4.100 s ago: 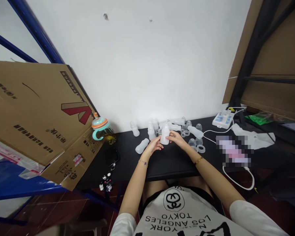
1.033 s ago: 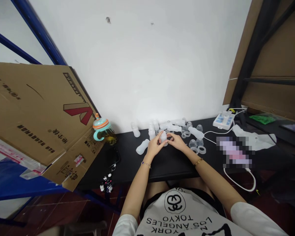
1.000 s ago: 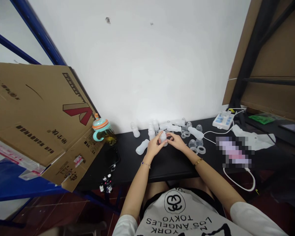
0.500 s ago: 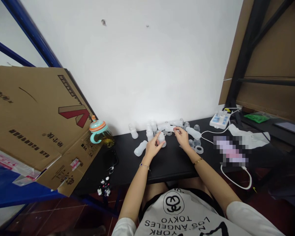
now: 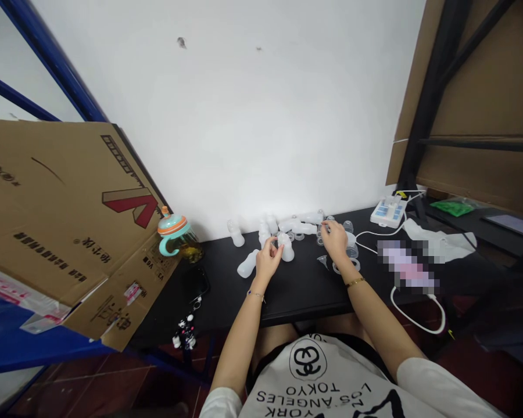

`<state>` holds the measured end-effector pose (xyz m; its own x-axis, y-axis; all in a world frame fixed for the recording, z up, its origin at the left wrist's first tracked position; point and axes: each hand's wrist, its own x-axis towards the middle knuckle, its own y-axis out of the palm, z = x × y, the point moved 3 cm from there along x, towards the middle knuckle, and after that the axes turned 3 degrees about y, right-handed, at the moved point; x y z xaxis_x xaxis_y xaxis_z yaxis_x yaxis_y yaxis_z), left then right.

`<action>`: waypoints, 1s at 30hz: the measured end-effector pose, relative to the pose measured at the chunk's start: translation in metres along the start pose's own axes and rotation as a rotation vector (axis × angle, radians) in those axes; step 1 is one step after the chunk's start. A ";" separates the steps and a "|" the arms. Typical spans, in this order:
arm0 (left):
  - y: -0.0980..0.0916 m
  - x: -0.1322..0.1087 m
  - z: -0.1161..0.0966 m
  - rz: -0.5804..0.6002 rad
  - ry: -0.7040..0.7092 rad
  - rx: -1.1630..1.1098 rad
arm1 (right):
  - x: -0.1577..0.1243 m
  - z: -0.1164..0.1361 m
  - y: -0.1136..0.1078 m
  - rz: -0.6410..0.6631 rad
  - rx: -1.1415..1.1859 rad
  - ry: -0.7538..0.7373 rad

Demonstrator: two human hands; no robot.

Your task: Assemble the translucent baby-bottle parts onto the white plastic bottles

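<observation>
A whitish baby bottle [image 5: 286, 249] with a clear top stands on the black table. My left hand [image 5: 267, 262] is at its left side, thumb and forefinger apart, the thumb close to or touching the bottle. Farther right, my right hand [image 5: 336, 239] reaches over clear dome caps, fingers stretched forward; whether they touch one is too small to tell. Below that hand lie a clear funnel-shaped piece [image 5: 323, 262] and a clear ring [image 5: 354, 264], partly covered by the wrist. Another white bottle [image 5: 247, 265] lies left of my left hand.
Several bottles [image 5: 265, 230] and rings line the wall. One bottle [image 5: 235, 233] stands apart. At left are a teal-lidded cup [image 5: 179, 235], a dark phone [image 5: 196, 281] and a big carton [image 5: 70, 220]. A power strip [image 5: 389, 211] and white cables occupy the right.
My right hand has moved right, away from the white bottle lying at the back. My left hand has loosened and shifted slightly left, so more of the bottle beside it shows.
</observation>
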<state>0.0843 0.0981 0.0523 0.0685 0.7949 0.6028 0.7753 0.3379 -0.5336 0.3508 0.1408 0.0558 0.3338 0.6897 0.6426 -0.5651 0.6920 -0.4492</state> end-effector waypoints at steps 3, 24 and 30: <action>0.000 0.000 0.000 0.003 0.017 0.002 | 0.004 -0.010 -0.003 0.025 -0.089 0.022; 0.002 0.001 0.000 0.045 0.021 0.029 | -0.006 -0.010 0.021 0.236 0.309 0.159; 0.002 0.001 0.001 0.048 0.023 0.032 | -0.010 -0.009 0.029 0.232 0.490 0.188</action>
<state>0.0852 0.0997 0.0515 0.1199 0.7989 0.5894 0.7503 0.3158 -0.5808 0.3373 0.1563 0.0308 0.2626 0.8689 0.4197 -0.9084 0.3693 -0.1962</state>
